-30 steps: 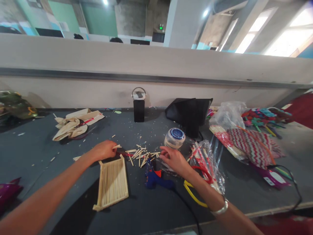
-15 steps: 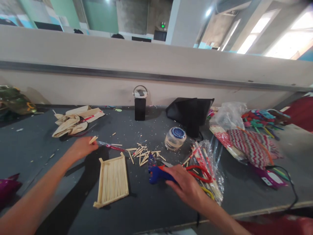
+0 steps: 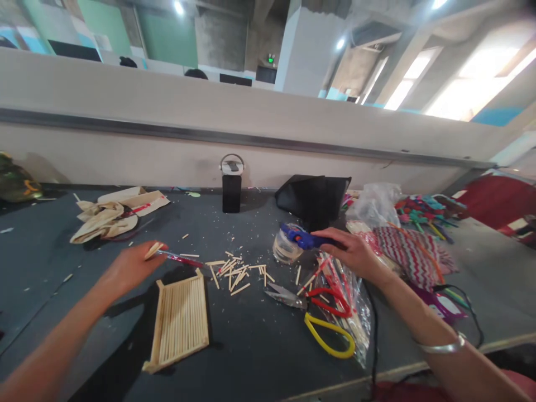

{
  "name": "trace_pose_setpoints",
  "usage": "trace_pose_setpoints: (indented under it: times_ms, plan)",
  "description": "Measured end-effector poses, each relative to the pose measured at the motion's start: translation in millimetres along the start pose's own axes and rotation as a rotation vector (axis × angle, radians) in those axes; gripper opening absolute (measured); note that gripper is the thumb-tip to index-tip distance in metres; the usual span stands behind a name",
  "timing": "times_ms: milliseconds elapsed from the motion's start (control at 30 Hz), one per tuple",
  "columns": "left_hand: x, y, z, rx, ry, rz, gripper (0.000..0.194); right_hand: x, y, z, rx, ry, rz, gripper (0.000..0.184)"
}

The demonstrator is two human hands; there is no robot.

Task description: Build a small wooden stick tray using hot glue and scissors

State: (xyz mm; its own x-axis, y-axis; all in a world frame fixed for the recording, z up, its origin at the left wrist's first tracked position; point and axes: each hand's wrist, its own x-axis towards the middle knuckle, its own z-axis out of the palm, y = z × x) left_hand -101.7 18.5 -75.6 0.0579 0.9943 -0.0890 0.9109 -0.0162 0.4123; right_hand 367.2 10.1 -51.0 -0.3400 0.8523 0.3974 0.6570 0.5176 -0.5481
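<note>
My left hand (image 3: 133,269) is closed on a small bundle of short wooden sticks (image 3: 153,250), left of centre. Below it, a flat panel of wooden sticks (image 3: 181,312) with a raised edge lies on the dark table. My right hand (image 3: 355,252) grips a blue glue gun (image 3: 305,239) by its handle. The gun's front end is over the clear jar (image 3: 286,252); I cannot tell whether they touch. Cut stick pieces (image 3: 234,273) lie scattered between my hands. Scissors (image 3: 288,297) with one red and one yellow handle lie spread below the gun.
Plastic-wrapped sticks (image 3: 349,312) lie beside the scissors. A black bottle (image 3: 231,192) and a black angular object (image 3: 312,198) stand near the partition. Crumpled beige cloth (image 3: 106,218) lies left, a zigzag-patterned pouch (image 3: 404,248) right. A black cord (image 3: 374,329) hangs over the front edge.
My right hand has lifted the glue gun up and away from beside the scissors to over the jar, uncovering the scissors. My left hand keeps its sticks. The view has shifted slightly.
</note>
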Motion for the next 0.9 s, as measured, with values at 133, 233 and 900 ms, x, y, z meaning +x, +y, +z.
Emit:
trace_pose_setpoints:
  times_ms: [133, 233, 900]
  plan:
    - [-9, 34, -8.4, -0.028, -0.016, 0.055, 0.039, -7, -1, 11, 0.102, 0.050, 0.102, 0.026]
    - [-13, 58, -9.9, -0.065, -0.015, 0.106, 0.037, -6, 8, 14, 0.186, 0.129, 0.179, 0.028]
    - [-35, 159, 46.5, -0.942, -0.156, 0.085, 0.036, -19, -56, 56, 0.968, 0.324, 0.534, 0.030]
